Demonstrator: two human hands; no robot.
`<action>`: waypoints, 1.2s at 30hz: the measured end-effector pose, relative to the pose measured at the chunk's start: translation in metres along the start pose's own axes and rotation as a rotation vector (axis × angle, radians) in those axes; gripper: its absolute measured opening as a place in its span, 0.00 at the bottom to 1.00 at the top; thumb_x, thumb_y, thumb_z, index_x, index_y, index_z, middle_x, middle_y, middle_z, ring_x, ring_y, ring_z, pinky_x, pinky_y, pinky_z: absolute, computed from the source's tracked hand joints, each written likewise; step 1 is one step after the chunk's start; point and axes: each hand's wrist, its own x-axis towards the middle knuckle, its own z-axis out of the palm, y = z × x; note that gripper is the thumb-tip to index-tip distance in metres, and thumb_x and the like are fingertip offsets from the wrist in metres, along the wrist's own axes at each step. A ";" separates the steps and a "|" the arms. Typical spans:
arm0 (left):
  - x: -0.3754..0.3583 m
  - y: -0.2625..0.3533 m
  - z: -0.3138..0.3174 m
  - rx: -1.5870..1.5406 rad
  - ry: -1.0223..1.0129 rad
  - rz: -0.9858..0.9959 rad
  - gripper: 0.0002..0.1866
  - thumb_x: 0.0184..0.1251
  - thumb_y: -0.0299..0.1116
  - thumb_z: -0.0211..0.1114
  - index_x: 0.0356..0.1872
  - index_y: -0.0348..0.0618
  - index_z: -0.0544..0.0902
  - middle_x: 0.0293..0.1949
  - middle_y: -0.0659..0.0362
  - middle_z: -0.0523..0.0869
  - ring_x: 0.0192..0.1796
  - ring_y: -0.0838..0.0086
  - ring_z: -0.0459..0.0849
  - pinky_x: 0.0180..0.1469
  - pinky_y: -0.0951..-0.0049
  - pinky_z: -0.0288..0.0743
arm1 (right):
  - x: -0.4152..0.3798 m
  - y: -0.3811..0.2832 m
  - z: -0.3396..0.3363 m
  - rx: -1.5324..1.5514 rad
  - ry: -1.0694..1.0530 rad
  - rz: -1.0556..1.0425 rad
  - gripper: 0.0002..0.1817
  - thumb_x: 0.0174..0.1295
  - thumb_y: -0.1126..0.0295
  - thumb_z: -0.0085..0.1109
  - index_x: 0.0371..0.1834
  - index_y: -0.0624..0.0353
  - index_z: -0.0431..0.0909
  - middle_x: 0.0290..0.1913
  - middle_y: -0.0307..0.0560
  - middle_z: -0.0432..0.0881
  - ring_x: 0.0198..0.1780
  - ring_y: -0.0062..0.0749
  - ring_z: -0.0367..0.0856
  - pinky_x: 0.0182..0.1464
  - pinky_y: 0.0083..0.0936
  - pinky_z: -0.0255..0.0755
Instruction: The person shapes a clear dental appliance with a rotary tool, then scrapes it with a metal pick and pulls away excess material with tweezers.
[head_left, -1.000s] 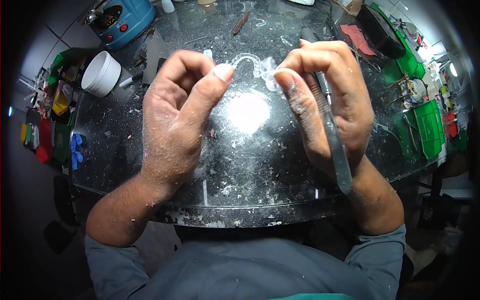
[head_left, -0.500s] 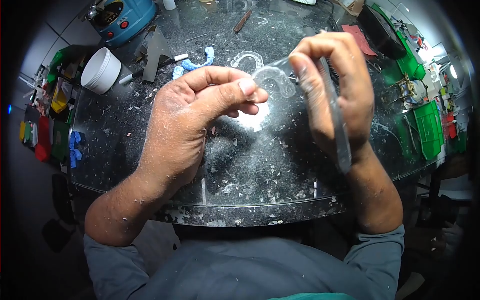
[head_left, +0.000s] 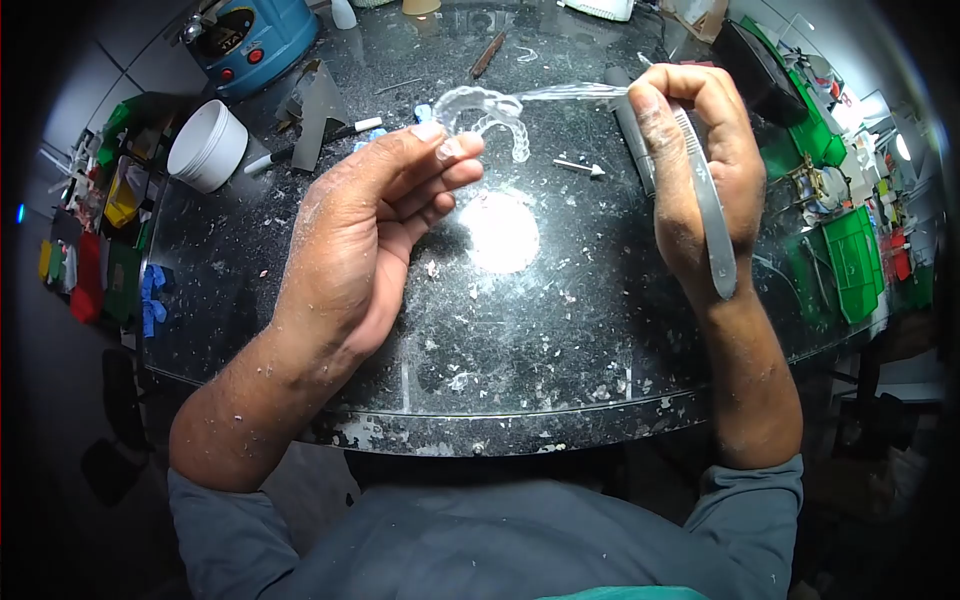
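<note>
My left hand (head_left: pixel 370 210) pinches a clear dental aligner (head_left: pixel 462 98) between thumb and index finger, its arch facing up over the bench. A narrow clear plastic strip (head_left: pixel 575 92) runs from the aligner's right side across to my right hand (head_left: pixel 705 160). There my thumb and index finger grip the strip's end. The same hand holds a flat grey metal scalpel handle (head_left: pixel 715 230), ridged near the thumb, its rounded end pointing down along the palm. Beyond the left fingertips, a second clear aligner (head_left: pixel 520 145) lies on the bench. Blue dental pieces (head_left: pixel 424 112) are mostly hidden behind the left hand.
The dark bench (head_left: pixel 500 350) is strewn with pale shavings. At left stand a white tub (head_left: pixel 207 147), a marker (head_left: pixel 268 160) and a blue machine (head_left: pixel 255 45). A small pointed bit (head_left: pixel 580 167) lies mid-bench. Green bins (head_left: pixel 855 262) line the right.
My left hand has turned and carried the aligner up and left. My right hand has shifted slightly right and down, so the strip now stretches long and nearly level between both hands.
</note>
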 end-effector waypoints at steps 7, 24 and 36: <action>0.002 0.001 -0.001 0.016 0.019 0.050 0.15 0.71 0.36 0.58 0.50 0.35 0.77 0.51 0.48 0.83 0.52 0.72 0.82 0.56 0.74 0.73 | 0.000 0.003 -0.001 0.056 0.016 0.025 0.05 0.63 0.73 0.58 0.38 0.64 0.79 0.36 0.43 0.77 0.39 0.25 0.77 0.45 0.20 0.70; -0.009 0.005 0.010 -0.184 -0.160 -0.058 0.15 0.70 0.36 0.57 0.51 0.37 0.77 0.51 0.45 0.83 0.54 0.66 0.83 0.59 0.68 0.72 | -0.003 -0.022 0.001 0.358 -0.079 0.164 0.15 0.68 0.72 0.48 0.53 0.69 0.75 0.42 0.48 0.82 0.46 0.26 0.80 0.55 0.22 0.71; -0.013 0.000 0.020 0.232 -0.243 0.005 0.23 0.70 0.38 0.54 0.60 0.35 0.71 0.50 0.47 0.84 0.55 0.64 0.82 0.59 0.68 0.71 | -0.013 -0.029 0.009 0.596 -0.119 0.163 0.10 0.64 0.76 0.60 0.46 0.68 0.78 0.39 0.45 0.82 0.39 0.20 0.80 0.42 0.15 0.75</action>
